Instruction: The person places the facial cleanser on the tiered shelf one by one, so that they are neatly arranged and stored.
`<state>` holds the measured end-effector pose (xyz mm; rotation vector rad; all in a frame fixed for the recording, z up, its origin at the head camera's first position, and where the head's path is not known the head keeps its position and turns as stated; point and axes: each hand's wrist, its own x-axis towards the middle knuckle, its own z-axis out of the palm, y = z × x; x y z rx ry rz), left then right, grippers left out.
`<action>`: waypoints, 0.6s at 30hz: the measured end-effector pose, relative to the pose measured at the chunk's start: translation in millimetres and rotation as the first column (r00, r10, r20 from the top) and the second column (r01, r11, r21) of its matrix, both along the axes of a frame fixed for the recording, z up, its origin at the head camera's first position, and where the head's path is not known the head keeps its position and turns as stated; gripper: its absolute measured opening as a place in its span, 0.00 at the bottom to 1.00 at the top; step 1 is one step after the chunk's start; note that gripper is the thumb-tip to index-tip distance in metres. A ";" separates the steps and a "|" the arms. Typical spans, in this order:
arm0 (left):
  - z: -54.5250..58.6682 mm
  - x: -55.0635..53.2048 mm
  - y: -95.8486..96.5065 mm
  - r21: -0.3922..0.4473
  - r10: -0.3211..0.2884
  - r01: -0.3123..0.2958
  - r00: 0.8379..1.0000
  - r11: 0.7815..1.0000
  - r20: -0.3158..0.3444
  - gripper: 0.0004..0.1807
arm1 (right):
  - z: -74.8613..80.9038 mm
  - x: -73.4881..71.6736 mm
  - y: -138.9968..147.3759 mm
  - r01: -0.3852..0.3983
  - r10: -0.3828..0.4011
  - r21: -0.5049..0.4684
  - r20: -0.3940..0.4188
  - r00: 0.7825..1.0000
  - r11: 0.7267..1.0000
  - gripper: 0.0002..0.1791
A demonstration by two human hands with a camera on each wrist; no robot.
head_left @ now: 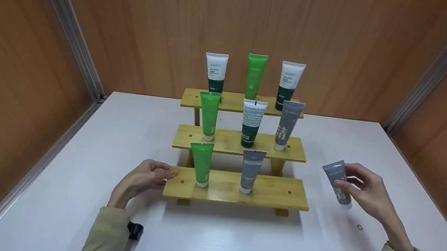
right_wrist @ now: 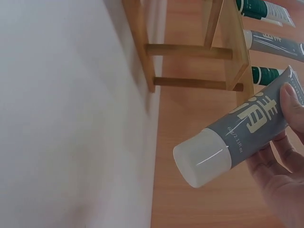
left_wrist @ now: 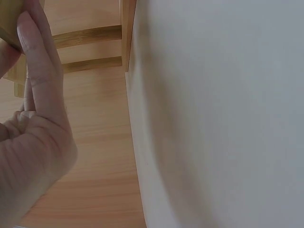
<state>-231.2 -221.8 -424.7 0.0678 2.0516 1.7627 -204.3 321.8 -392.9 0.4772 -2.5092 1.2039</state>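
Observation:
My right hand (head_left: 367,190) holds a grey squeeze tube (head_left: 340,182) between thumb and fingers, right of the three-tier wooden stand (head_left: 217,193). In the right wrist view its white cap (right_wrist: 202,156) points down to the left, with large pale lettering on the body. My left hand (head_left: 141,181) grips the left end of the stand's lowest shelf; the left wrist view shows thumb and fingers around the board's corner (left_wrist: 10,23). On that shelf a green tube (head_left: 202,164) stands at the left and another grey tube (head_left: 252,171) near the middle, both cap down.
The middle shelf carries a green tube (head_left: 209,116), a white-and-dark-green tube (head_left: 253,122) and a grey tube (head_left: 289,125). On the top shelf a green tube (head_left: 256,76) stands between two white-and-dark-green ones. A small ring-shaped mark (head_left: 359,227) shows on the white table (head_left: 213,238). Wooden panels enclose it.

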 end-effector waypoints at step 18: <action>-2.0 -0.3 -2.5 -0.002 0.003 -0.003 1.000 1.000 -0.004 0.21 | 7.6 5.9 -20.1 0.056 -0.067 -0.181 -0.052 0.996 0.982 0.23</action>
